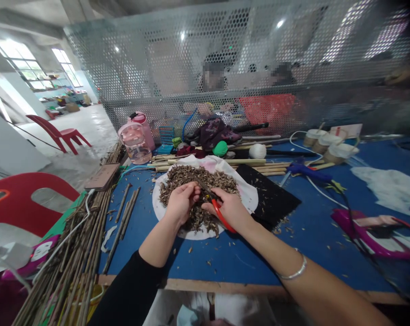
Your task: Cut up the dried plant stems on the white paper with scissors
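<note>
My right hand is closed round a pair of scissors with red handles, its dark blades pointing up and left. In a pinch, the fingers of my left hand meet close to the blade tips; whatever they hold is too small to make out. Both hands are over a heap of small dried brown pieces, which look like plant bits. Under the heap lies a round white cloth, and a black cloth with scattered bits adjoins it on the right.
Long thin sticks line the blue table's left edge, with a phone-like slab on them. Behind the heap are bamboo rods, yarn balls and a pink jug. A glue gun lies right. People sit behind a perforated screen.
</note>
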Demonstrator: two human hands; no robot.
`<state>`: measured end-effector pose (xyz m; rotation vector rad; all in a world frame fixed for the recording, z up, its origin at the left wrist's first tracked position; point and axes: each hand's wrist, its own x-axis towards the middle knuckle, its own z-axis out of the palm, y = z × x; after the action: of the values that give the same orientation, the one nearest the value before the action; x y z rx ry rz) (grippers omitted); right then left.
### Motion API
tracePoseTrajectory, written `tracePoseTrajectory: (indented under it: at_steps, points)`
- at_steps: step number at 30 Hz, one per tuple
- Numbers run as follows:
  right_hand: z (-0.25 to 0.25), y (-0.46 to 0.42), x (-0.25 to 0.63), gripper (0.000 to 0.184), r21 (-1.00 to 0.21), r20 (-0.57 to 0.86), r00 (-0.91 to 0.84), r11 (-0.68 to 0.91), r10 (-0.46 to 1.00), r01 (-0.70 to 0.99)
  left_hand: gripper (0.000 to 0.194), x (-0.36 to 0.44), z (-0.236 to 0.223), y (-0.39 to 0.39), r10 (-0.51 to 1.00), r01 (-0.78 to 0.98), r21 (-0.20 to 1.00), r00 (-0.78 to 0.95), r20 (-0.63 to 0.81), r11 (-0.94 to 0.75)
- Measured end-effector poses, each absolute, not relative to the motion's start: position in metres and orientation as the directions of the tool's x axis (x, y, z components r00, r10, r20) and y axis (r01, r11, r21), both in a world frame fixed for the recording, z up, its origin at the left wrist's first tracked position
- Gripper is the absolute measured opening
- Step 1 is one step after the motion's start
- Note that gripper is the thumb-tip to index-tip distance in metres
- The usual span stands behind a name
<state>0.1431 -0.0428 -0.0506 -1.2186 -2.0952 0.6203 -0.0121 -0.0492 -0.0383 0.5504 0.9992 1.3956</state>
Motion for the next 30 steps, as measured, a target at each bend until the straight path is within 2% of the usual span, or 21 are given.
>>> tracePoseTrajectory:
  at_steps: [3, 7, 15, 30]
  points:
    - [-0.0486, -0.0395, 0.1449, 0.046, -0.635, 0.338, -0.329, 0.472, 0.882, 0.612, 0.021, -0.0157, -0.0380, -0.0480, 0.953, -0.622, 0.761, -0.077, -0.294, 0.185]
    - [-0.0460, -0.0369, 0.1478, 0.047, -0.638, 0.336, -0.298, 0.449, 0.893, 0.625, 0.033, -0.0167, -0.0369, -0.0477, 0.959, -0.627, 0.755, -0.046, -0.280, 0.190]
    - [-0.0444, -0.0385, 0.1472, 0.048, -0.650, 0.291, -0.315, 0.428, 0.903, 0.627, 0.019, -0.0138, -0.0363, -0.0471, 0.956, -0.617, 0.775, -0.123, -0.267, 0.138]
    - [-0.0472, -0.0393, 0.1459, 0.046, -0.658, 0.273, -0.324, 0.422, 0.906, 0.623, 0.014, -0.0139, -0.0352, -0.0480, 0.945, -0.613, 0.774, -0.134, -0.298, 0.158]
